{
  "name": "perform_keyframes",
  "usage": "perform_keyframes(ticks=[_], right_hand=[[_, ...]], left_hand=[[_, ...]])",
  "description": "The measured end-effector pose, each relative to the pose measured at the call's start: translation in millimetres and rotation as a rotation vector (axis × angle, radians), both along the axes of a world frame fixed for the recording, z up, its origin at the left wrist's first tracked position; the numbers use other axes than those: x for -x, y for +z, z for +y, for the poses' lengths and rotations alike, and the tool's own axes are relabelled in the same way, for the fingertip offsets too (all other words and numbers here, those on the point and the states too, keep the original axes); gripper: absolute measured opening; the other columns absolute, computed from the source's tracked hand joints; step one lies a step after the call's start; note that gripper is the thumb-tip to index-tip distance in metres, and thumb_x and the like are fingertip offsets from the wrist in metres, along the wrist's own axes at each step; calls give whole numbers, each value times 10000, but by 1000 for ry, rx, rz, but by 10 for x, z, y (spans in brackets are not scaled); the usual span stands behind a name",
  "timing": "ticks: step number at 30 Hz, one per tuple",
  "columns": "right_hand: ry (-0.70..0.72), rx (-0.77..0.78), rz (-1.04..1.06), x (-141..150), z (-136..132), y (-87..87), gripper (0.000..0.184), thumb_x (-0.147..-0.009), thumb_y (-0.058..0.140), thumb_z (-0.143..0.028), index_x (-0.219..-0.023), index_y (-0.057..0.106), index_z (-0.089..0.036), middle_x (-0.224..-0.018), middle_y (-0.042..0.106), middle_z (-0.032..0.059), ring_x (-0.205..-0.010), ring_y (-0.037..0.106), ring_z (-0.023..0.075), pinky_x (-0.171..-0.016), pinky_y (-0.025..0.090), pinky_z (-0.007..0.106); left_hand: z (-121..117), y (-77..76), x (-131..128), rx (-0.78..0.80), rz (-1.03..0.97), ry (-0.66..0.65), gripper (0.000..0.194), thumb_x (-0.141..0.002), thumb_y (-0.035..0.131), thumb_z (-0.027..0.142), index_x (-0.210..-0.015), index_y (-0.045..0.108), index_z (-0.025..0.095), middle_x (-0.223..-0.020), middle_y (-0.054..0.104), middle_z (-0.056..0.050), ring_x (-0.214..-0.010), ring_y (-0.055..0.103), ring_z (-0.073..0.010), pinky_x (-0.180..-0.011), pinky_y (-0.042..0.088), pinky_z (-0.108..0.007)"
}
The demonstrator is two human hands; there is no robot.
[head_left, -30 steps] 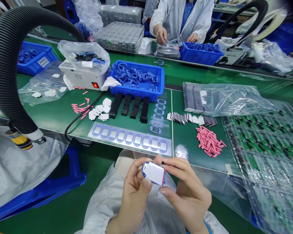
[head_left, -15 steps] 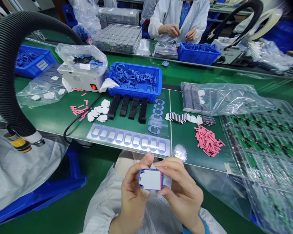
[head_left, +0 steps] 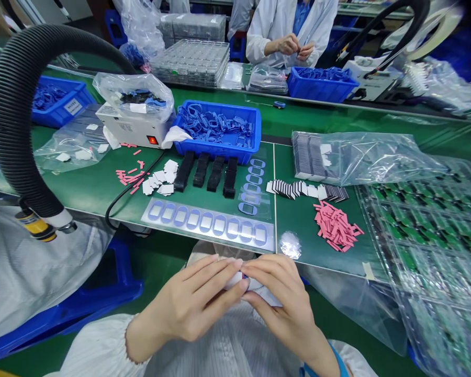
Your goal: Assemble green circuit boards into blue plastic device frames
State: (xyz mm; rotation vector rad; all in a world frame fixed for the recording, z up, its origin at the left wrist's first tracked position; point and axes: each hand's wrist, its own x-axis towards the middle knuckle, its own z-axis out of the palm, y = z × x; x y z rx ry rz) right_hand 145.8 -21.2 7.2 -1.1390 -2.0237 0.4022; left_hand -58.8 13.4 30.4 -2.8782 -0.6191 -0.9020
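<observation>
White blue-edged pack had turned from my view: my left hand and right hand clenched it, fingers now covering most of it.

I see the green counter carrying a blue plastic bin, four black strips, a blue-ringed film sheet, loose pink strips and clear trays of green circuit boards.

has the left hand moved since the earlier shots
Yes, the left hand has swung leftward, judged against the film sheet with blue rings on the bench above it.
</observation>
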Motion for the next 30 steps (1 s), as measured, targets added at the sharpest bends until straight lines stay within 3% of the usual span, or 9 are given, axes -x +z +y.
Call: perform_keyframes(ticks=[6, 9, 11, 13, 15, 16, 18, 25, 30], right_hand=[[-66, -6, 29, 77, -49, -44, 222, -895, 584, -231, -1115, 593, -215, -989, 713, 62, -900, 631, 212, -783, 493, 393], [-34, 2, 62, 79, -28, -68, 265, -888, 598, -251, -1149, 573, -212, -1022, 704, 72, -953, 638, 219, -815, 517, 389], [-46, -8, 84, 36, 3, -98, 336, -881, 610, -303, -1193, 547, -197, -1052, 691, 96, -992, 635, 230, -829, 534, 387], [-128, -21, 86, -36, 33, -142, 339, -878, 613, -309, -1186, 547, -183, -1042, 682, 112, -971, 641, 228, -801, 551, 370], [-223, -8, 57, -116, 48, -197, 267, -885, 601, -269, -1136, 572, -182, -990, 683, 104, -910, 653, 214, -756, 561, 345], [-253, 1, 33, -152, 47, -225, 234, -888, 593, -249, -1113, 583, -185, -971, 685, 97, -891, 656, 209, -747, 562, 341], [-255, 5, -19, -208, 33, -268, 207, -886, 588, -224, -1091, 597, -191, -962, 692, 90, -894, 662, 213, -761, 561, 351], [-172, -63, -56, -228, 7, -265, 232, -870, 589, -164, -1099, 603, -198, -964, 714, 88, -904, 684, 222, -775, 570, 361], [-250, -84, -27, -247, 50, -235, 333, -872, 588, -180, -1203, 555, -188, -1006, 702, 103, -869, 694, 217, -755, 581, 348]], left_hand=[[-78, -123, 43, 130, -77, -24, 363, -928, 388, 82, -1209, 613, 34, -1024, 753, -229, -1088, 662, -298, -923, 541, -418], [-139, -202, 70, 303, -192, 4, 437, -901, 495, 79, -1336, 508, 125, -1112, 729, -192, -1106, 652, -286, -957, 519, -427], [-169, -233, 70, 594, -351, 68, 458, -866, 582, 87, -1297, 554, 240, -1147, 724, -124, -1062, 681, -263, -943, 537, -400], [-183, -245, 51, 1039, -610, 177, 341, -859, 626, 170, -1169, 663, 307, -1077, 761, -67, -965, 727, -242, -868, 585, -350], [-179, -248, 14, 1486, -907, 282, 216, -852, 638, 319, -1039, 744, 292, -975, 794, -59, -889, 750, -236, -807, 605, -317], [-172, -253, -9, 1648, -1039, 320, 226, -834, 649, 380, -999, 763, 276, -948, 800, -64, -872, 754, -234, -811, 600, -314], [-148, -280, -60, 1817, -1213, 358, 280, -776, 697, 439, -963, 776, 246, -952, 800, -75, -878, 750, -232, -874, 567, -328], [18, -480, -255, 1763, -1189, 361, 343, -743, 744, 394, -1007, 756, 177, -939, 798, -104, -903, 741, -269, -973, 492, -462], [149, -460, -384, 1767, -1128, 297, 362, -754, 731, 393, -1026, 749, 155, -940, 796, -111, -918, 737, -276, -956, 513, -443]])
